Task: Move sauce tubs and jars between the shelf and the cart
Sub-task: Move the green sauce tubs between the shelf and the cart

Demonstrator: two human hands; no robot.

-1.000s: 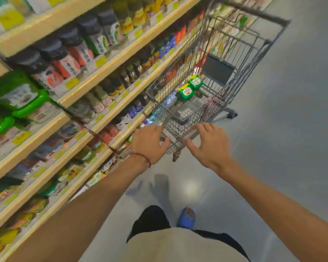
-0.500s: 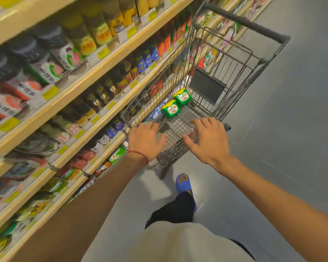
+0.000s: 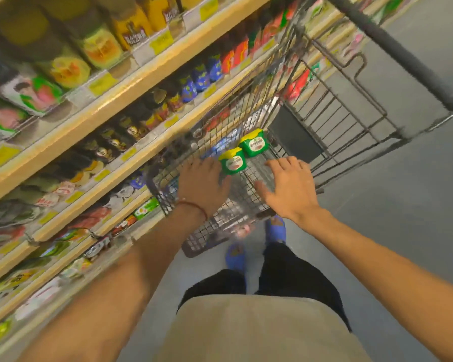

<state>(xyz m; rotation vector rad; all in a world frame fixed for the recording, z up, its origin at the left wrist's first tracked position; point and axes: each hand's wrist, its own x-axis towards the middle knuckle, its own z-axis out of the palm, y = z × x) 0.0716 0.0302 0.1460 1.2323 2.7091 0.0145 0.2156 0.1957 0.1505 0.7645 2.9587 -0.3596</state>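
Cart and body have closed up since half a second ago: the wire basket sits nearer the person, and the tubs inside now lie at the fingertips (before, they were further ahead). The left hand, fingers spread and grasping nothing, reaches over the near rim, fingertips just beside the nearer tub. The right hand, likewise spread and empty, lies right of it. The farther tub sits just beyond, past both hands. The shelf runs along the left.

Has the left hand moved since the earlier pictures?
Yes. The left hand has moved forward over the grey wire cart's near rim, towards the nearer green yellow-lidded sauce tub.
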